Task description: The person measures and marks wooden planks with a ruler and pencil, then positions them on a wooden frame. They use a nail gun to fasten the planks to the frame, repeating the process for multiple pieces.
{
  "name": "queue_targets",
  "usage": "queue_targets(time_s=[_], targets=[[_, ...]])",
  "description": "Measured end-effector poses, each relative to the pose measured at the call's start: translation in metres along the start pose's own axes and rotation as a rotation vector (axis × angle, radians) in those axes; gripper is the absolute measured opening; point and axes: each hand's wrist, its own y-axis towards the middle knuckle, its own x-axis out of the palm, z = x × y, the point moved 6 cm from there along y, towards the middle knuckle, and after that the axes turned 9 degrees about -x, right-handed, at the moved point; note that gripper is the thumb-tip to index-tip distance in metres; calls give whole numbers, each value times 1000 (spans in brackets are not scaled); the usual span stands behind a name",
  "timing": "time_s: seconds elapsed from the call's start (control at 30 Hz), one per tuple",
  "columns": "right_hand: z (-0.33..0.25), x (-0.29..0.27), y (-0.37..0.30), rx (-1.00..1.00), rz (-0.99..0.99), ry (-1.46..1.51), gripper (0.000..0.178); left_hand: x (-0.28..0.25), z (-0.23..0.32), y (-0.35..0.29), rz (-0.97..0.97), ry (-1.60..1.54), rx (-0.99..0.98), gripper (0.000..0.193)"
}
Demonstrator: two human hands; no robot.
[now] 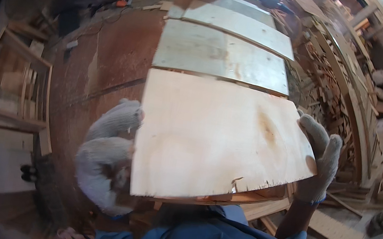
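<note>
A pale plywood board [199, 135] with a brown knot mark and a splintered near edge is held up in front of my body. My left hand [108, 151], in a grey knit glove, grips its left edge; the fingertips curl at the rim. On the right edge is my right hand [318, 154], gloved too, with fingers along the far corner and the palm against the side. Just beyond lies another plywood board [192, 49], with a further plywood board [241, 25] behind it in a row.
A reddish-brown worktop [116, 57] spreads to the left of the boards. Wooden frames [47, 96] stand at the far left. Scrap wood [327, 98] is heaped to the right beside long timber beams [350, 99]. Small tools and an orange item [121, 2] lie at the back.
</note>
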Motion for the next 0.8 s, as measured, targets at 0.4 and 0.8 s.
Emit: queue_targets(time_s=[0.4, 0.8], targets=[[-20, -2, 13, 486, 13, 73, 38, 26, -24, 68, 77, -61, -371, 28], [18, -7, -15, 352, 102, -260, 46, 42, -23, 74, 96, 233, -371, 45]])
